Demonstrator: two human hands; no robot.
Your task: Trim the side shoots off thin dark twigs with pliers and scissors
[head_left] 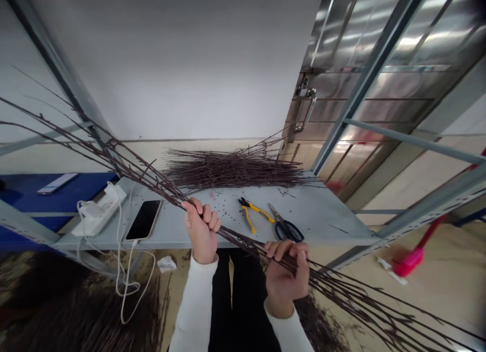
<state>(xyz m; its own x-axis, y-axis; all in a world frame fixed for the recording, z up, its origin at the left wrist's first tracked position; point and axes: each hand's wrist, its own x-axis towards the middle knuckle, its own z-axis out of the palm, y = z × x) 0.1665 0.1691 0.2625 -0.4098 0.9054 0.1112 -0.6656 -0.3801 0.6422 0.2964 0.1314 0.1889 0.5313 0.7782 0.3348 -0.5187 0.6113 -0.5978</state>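
Note:
A long bundle of thin dark twigs (240,239) runs slantwise across the view, from upper left down to lower right. My left hand (202,228) is closed around its middle. Further right along the same twigs, my right hand (287,272) curls around them, with the fingers over the top. Both ends of the bundle fan out past my hands. On the grey shelf (334,215) beyond lie yellow-handled pliers (255,214), their jaws pointing away, and dark-handled scissors (285,225) beside them.
A pile of cut twigs (231,170) lies along the shelf's back. A phone (144,220) and a white power strip (99,210) with cables are at left. Metal uprights (368,79) frame the shelf. More twigs (76,316) lie on the floor, near a red broom (410,261) at right.

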